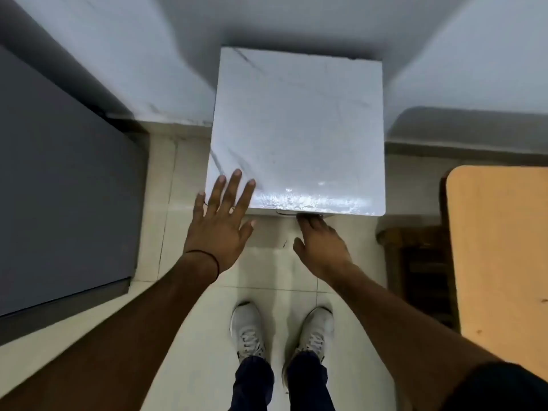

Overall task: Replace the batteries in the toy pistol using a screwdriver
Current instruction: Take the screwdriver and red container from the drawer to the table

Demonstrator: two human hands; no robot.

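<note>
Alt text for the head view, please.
A person stands at a white square table, left hand open, fingers spread over its near left corner, right hand reaching under its near edge, fingertips hidden. White sneakers stand on pale floor tiles; an orange tabletop at right.

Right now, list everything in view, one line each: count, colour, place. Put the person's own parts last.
table: one, white top with grey veins, centre
cabinet: one, dark grey, left edge
board: one, light orange-brown, right edge
wooden frame: one, dark brown, on the floor between table and board
floor: pale tiles, under everything
toy pistol, screwdriver, batteries: none in view
shoes: two, white, bottom centre
trousers: dark blue, bottom centre
wrist thread: one, black, left wrist
left hand: fingers spread, tips over the table's near left corner
right hand: at the table's near edge, fingertips hidden under it
</note>
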